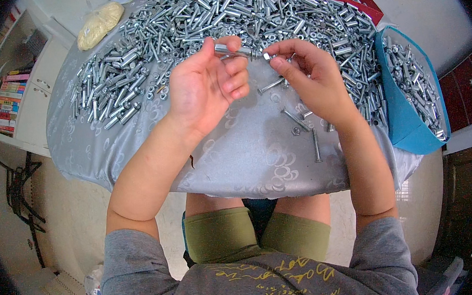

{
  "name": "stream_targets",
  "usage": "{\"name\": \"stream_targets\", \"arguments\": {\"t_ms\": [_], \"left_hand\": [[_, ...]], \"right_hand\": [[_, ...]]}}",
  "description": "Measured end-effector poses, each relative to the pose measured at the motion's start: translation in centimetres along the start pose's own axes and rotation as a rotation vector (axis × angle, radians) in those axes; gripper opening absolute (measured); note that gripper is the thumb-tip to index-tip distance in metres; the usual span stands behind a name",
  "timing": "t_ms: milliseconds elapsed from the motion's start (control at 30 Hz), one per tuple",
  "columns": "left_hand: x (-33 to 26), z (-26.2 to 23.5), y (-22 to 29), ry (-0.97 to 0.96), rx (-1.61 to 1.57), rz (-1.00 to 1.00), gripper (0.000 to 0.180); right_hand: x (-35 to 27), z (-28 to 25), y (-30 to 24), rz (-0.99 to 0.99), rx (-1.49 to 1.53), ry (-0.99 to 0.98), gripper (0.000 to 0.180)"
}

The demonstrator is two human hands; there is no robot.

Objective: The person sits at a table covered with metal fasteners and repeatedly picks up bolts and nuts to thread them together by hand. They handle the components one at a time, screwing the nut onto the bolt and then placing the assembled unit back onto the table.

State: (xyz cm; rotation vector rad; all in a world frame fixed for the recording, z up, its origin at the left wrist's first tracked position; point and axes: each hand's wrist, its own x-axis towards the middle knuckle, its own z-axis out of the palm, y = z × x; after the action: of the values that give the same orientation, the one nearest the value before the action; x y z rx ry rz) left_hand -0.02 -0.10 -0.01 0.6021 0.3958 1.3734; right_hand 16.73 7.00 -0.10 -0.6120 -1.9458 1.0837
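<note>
My left hand (pixel 207 74), palm turned up, grips a silver sleeve anchor bolt (pixel 233 50) between thumb and fingers, its threaded end pointing right. Just right of that end, my right hand (pixel 311 73) pinches a small silver hex nut (pixel 267 56) with thumb and forefinger. The nut and the bolt's end look slightly apart. Below my right hand, a loose bolt (pixel 271 85), a second bolt (pixel 295 120), a third bolt (pixel 317 145) and a loose nut (pixel 296 131) lie on the grey tablecloth (pixel 231 153).
A big heap of metal bolts, sleeves and nuts (pixel 196 16) covers the table's far half. Finished-looking anchors (pixel 113 96) lie at the left. A blue bin (pixel 414 126) and a red box (pixel 367 9) hold more hardware at right. A bag of yellowish contents (pixel 100 25) sits far left.
</note>
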Motion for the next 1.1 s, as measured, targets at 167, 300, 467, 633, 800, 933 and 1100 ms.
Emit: {"name": "stream_targets", "arguments": {"t_ms": [167,300,467,633,800,933,1100], "left_hand": [[0.1,0.0,-0.1,-0.036,-0.019,-0.002,0.026],[0.1,-0.1,-0.2,-0.047,-0.025,-0.009,0.027],[0.0,0.1,-0.4,-0.083,-0.028,-0.019,0.029],[0.2,-0.3,-0.7,-0.106,-0.075,-0.07,0.033],[0.1,-0.3,-0.3,-0.102,-0.092,-0.042,0.032],[0.2,-0.3,-0.4,-0.122,-0.111,-0.071,0.032],[0.1,-0.3,-0.5,-0.116,-0.094,-0.075,0.033]], "right_hand": [[0.0,0.1,0.1,-0.004,0.005,0.021,0.017],[0.0,0.4,0.5,0.043,0.075,0.025,0.015],[-0.2,0.3,-0.3,0.134,0.179,-0.043,0.017],[0.1,-1.1,-0.2,0.197,0.011,-0.012,0.021],[0.0,-0.8,-1.3,-0.056,-0.233,0.062,0.02],[-0.2,-0.6,-0.3,-0.175,-0.304,0.076,0.021],[-0.1,-0.7,-1.1,-0.247,-0.418,0.09,0.017]]}}
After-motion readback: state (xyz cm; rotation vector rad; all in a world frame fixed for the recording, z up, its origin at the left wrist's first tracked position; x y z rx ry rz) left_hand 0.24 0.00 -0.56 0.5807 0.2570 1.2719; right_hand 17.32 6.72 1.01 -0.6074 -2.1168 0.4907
